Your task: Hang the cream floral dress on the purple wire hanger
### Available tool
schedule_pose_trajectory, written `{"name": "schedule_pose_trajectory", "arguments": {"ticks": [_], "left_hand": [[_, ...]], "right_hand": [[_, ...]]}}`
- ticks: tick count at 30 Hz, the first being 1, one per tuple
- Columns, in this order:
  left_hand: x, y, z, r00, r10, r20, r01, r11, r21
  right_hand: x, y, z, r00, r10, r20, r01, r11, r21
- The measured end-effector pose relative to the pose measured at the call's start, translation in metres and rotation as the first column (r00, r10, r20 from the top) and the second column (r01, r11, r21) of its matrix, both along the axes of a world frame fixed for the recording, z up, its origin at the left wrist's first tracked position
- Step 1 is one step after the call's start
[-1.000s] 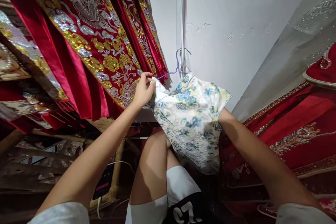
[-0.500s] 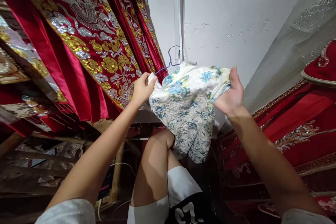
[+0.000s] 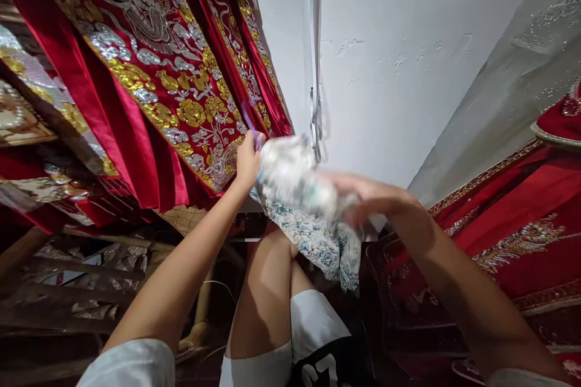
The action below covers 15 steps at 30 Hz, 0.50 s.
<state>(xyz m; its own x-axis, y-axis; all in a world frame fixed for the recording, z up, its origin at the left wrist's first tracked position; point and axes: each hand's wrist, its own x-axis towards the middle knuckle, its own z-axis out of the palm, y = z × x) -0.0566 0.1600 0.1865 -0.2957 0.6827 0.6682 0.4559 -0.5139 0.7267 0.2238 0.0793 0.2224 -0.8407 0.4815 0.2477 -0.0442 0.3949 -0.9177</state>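
A white garment with blue and yellow flowers point(image 3: 313, 217) hangs bunched between my hands, above my raised knee point(image 3: 267, 254). My left hand point(image 3: 247, 160) is closed on its upper left corner, where a bit of the purple hanger point(image 3: 249, 121) sticks up. My right hand point(image 3: 363, 196) sweeps across the cloth from the right, smeared by motion, so its fingers cannot be read. The top of the garment is blurred too.
Red robes with gold and silver embroidery point(image 3: 149, 60) hang close on the left. More red embroidered cloth point(image 3: 512, 236) lies on the right. A white wall point(image 3: 399, 42) with a vertical pipe point(image 3: 316, 42) stands ahead. Wooden furniture point(image 3: 68, 290) is at lower left.
My right hand has swung leftward over the garment, folding it in toward my left hand. The spread cloth is now bunched, and the hanger hook has dropped mostly out of sight.
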Motion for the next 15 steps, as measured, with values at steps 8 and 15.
{"name": "schedule_pose_trajectory", "arguments": {"ticks": [8,15], "left_hand": [[0.061,-0.051,0.015,0.373,-0.42,0.827,0.613,0.781,0.12],[0.059,-0.075,-0.001,0.367,-0.577,0.73,0.871,0.488,-0.053]], "right_hand": [[-0.022,-0.006,-0.035,0.853,-0.513,0.101,0.357,0.713,0.604],[-0.001,0.009,-0.07,0.587,-0.792,-0.17,0.594,0.279,0.754]]}}
